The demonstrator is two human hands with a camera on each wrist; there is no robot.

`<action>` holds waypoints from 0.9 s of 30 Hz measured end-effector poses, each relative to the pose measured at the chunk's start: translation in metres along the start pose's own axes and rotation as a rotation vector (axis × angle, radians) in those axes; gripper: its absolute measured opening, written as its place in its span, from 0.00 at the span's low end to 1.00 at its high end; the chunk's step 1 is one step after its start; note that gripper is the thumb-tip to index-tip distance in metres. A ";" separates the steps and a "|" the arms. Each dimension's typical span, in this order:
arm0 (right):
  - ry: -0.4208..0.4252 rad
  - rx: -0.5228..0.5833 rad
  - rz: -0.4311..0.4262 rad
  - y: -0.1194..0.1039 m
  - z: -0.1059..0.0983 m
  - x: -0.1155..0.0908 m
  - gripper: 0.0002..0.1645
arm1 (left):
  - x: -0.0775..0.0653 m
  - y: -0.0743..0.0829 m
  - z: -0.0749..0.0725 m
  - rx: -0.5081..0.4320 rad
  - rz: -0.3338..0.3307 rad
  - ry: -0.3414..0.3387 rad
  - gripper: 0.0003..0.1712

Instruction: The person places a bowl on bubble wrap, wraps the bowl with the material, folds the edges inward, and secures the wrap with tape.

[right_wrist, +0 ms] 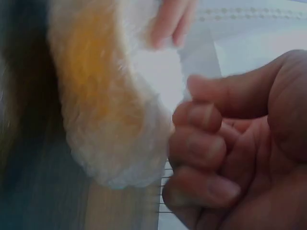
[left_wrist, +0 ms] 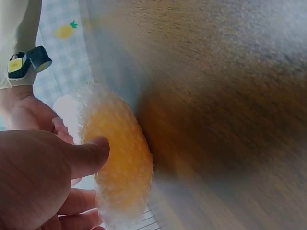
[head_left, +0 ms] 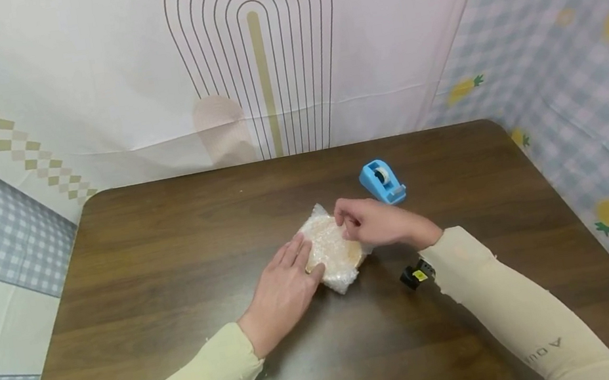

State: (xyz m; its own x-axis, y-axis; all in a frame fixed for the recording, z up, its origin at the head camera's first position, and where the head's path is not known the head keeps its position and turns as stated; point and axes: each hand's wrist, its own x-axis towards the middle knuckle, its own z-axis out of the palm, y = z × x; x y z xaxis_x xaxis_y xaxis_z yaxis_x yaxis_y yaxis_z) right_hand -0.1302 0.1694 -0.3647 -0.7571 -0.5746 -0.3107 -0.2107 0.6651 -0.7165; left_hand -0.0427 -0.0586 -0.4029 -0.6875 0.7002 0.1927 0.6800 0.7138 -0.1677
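Observation:
A bubble-wrapped package (head_left: 328, 246) lies on the table, with something rounded and yellow-orange showing through the clear wrap; what it is I cannot tell. My left hand (head_left: 282, 296) rests on its left side with the fingers extended. In the left wrist view, the left thumb (left_wrist: 91, 155) presses against the package's side. Over the upper right edge of the package is my right hand (head_left: 378, 221), fingers curled and thumb tip against the index finger. The right wrist view shows these curled fingers (right_wrist: 196, 148) close beside the wrap (right_wrist: 115, 158), with nothing visible between them.
A blue tape dispenser (head_left: 382, 181) with a roll in it stands just behind my right hand. The brown wooden table (head_left: 168, 238) meets a patterned cloth backdrop (head_left: 114, 80) at its far edge. A small black wrist camera (head_left: 416, 275) sits at the right wrist.

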 end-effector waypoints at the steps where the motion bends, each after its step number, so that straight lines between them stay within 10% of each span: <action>1: 0.018 -0.034 0.016 0.000 0.001 0.001 0.09 | 0.000 0.000 0.000 0.001 0.001 -0.003 0.12; 10: 0.143 -0.251 0.242 0.000 0.010 0.008 0.15 | 0.000 0.000 0.000 0.009 0.007 -0.004 0.12; 17: 0.130 -0.213 0.355 0.015 0.006 0.012 0.20 | 0.001 0.001 0.001 -0.003 0.011 0.024 0.11; 22: 0.162 -0.167 0.362 0.027 -0.001 0.010 0.29 | 0.001 0.001 0.002 -0.004 0.010 0.023 0.11; 27: 0.378 -0.195 0.243 0.018 -0.003 -0.006 0.28 | 0.002 0.001 0.002 0.005 0.007 0.024 0.10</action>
State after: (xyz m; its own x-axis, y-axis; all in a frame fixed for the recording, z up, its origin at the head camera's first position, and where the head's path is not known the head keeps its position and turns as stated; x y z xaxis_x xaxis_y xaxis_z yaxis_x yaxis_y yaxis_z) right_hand -0.1312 0.1862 -0.3744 -0.9626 -0.2022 -0.1804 -0.0844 0.8564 -0.5094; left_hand -0.0435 -0.0565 -0.4044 -0.6764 0.7044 0.2151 0.6832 0.7092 -0.1739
